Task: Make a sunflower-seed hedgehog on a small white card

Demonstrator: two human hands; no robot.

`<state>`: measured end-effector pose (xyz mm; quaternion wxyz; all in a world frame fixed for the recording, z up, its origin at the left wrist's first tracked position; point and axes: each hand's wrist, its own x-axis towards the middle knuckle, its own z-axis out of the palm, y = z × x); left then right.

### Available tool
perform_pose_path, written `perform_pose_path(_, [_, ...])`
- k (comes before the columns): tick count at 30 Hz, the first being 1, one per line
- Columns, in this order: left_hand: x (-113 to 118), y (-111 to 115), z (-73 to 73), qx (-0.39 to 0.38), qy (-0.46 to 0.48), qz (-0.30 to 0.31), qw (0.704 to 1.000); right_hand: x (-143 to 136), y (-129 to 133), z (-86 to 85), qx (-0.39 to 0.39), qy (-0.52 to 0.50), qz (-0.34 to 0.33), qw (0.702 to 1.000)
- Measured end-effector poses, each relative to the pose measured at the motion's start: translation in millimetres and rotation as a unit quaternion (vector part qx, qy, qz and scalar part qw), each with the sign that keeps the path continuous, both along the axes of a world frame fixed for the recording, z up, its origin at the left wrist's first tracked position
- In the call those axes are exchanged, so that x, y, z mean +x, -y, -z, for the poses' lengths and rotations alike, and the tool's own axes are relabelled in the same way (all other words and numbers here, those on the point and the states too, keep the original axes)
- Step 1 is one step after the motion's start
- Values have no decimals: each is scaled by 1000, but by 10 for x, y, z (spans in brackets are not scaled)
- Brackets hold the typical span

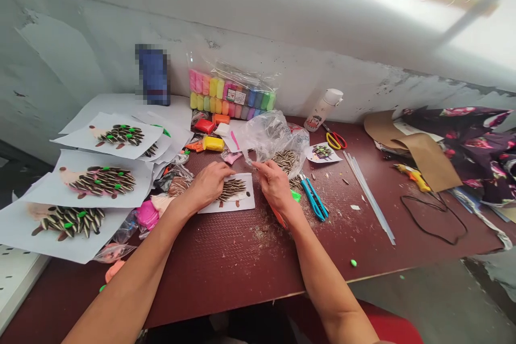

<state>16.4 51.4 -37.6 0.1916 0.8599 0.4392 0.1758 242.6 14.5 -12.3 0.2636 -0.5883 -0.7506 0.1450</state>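
A small white card [248, 201] lies on the table in front of me, bearing a clay hedgehog [234, 189] with sunflower seeds set in as spines. Bent over the card's left part is my left hand [209, 184], its fingers drawn together at the hedgehog's back; what they pinch is hidden. My right hand [276, 188] is just right of the card, thumb and forefinger closed at the edge of the see-through bag. Whether they hold a seed cannot be made out. Sunflower seeds [285, 161] fill the plastic bag [268, 131]. An orange tool [279, 219] shows partly under my right hand.
Finished-looking hedgehog sheets [100, 180] are stacked at left. Coloured clay packs [231, 94] lean on the wall. To the right are a blue utility knife [314, 199], scissors [335, 140], a bottle [322, 110], glue sticks [371, 199] and a glue gun [415, 176] with its cord.
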Motion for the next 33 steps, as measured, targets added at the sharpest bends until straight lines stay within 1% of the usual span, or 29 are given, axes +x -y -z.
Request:
perform_pose_path(4, [3,-3,-5,2,-7,2,1000,16,26,0,-23,-95,5,995])
perform_pose_path(7, [0,-7,-1,8,-5,7,1000,26,34,16,-73,-181,17,981])
perform_pose_path(9, [-1,-10,2,7,-2,9,1000,33,32,37,-101,-207,15,973])
perform_pose_path(11, [1,-10,2,3,-2,9,1000,38,26,58,-107,-198,9,974])
perform_pose_path(18, [13,0,-13,-2,-2,2,1000,15,29,65,-68,-117,-33,990])
perform_pose_path(21, [17,5,-21,-1,-9,4,1000,14,39,57,-85,-104,-30,990])
perform_pose_path(25, [24,7,-30,-1,-22,4,1000,40,41,47,-114,-116,-23,986])
perform_pose_path(28, [26,5,-30,1,-23,6,1000,51,34,46,-96,-95,-30,990])
perform_pose_path(33, [22,4,-21,4,-27,8,1000,34,38,47,-71,-6,-25,997])
